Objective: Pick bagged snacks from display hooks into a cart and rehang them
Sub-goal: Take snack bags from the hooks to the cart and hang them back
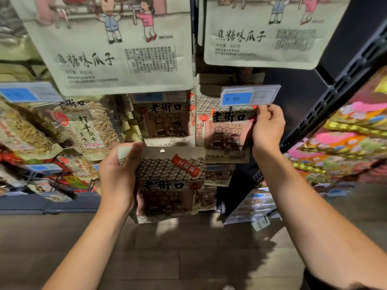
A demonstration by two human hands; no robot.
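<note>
Paper crinkles under my left hand [117, 174], which grips a snack bag [169, 185] by its left edge, thumb curled over the top corner and fingers wrapped behind. I hold it upright and face-out, its punched hole [162, 151] uppermost, because that hole is what has to find a hook. The bag sits below and to the left of the price tag [249, 96], clear of the display and touching none of the hanging packs.

My right hand [268, 128] reaches up just under that tag, thumb and fingers pinching its lower right edge, with the back of the hand alongside the hung bag [226, 130] below the tag. I judge I am steadying or lifting the tag to uncover the hook tip, which I cannot see from here; the tag hides it.

Two large pale bags [117, 49] hang above the tag and shade the row beneath. Left of the tag, another matching pack [165, 122] hangs behind its own label. No cart shows.

So the step looks like rehanging: next the hole must rise to the tag's level and slide on.
</note>
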